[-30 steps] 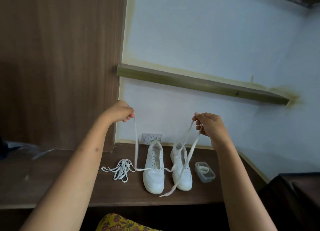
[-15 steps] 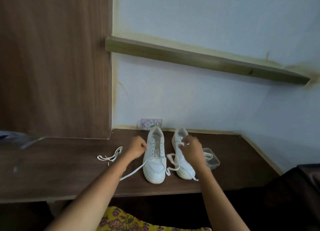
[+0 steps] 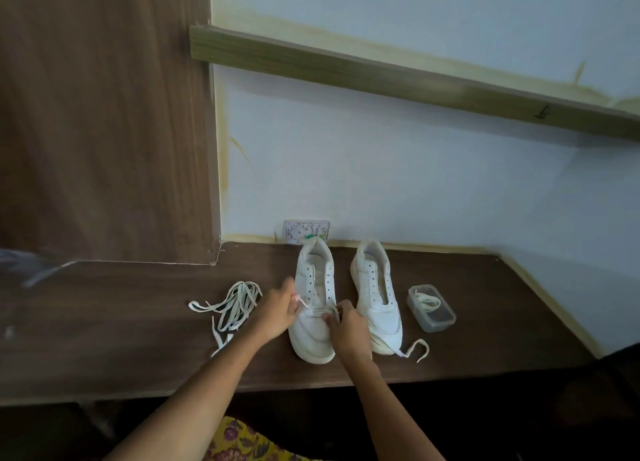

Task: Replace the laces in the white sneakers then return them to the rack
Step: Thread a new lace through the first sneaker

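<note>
Sneakers (image 3: 315, 308) upright | toes toward person | heels toward wall (image 3: 381, 166)

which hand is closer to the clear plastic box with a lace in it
Right. The right hand is at the laced sneaker's toe, closer to the clear plastic box; the left hand is beyond that sneaker.

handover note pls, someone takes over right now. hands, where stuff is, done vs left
Left hand pinches one lace tip; right hand pinches the other, both at the left sneaker.
Lace crosses its lowest eyelets only.
Right sneaker has empty eyelets.
Loose laces lie left of the shoes; a clear box on the right holds another.
Left: finish both shoes, return them to the rack.
</note>
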`<action>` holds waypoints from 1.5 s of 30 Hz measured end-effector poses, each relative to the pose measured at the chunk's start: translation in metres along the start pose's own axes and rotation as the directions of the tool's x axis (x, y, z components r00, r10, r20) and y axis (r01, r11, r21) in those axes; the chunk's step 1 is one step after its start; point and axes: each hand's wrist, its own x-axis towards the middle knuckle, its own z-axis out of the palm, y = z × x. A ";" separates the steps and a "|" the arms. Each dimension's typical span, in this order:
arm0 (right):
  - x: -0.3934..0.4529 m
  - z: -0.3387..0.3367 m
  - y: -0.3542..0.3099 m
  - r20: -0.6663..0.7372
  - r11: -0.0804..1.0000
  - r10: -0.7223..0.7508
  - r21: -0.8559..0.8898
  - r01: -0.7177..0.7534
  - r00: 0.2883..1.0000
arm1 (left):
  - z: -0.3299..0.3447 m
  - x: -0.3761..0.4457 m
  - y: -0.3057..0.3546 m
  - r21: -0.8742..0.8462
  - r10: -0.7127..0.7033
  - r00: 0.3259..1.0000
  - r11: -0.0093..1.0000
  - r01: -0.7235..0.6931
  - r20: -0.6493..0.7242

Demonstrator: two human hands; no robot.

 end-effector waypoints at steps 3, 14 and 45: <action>0.003 0.002 0.004 -0.049 0.999 0.002 -0.033 -0.004 0.999 | -0.009 -0.002 -0.005 -0.310 -0.134 0.989 0.940 0.145 0.056; 0.013 -0.104 -0.063 0.268 0.874 0.195 0.389 -0.291 0.943 | -0.135 0.005 0.050 -0.524 -0.177 0.868 0.736 0.429 0.463; -0.132 -0.343 -0.295 -0.327 0.631 -0.400 0.579 0.516 0.856 | -0.356 -0.065 0.235 -0.680 0.300 0.933 0.644 -0.351 -0.198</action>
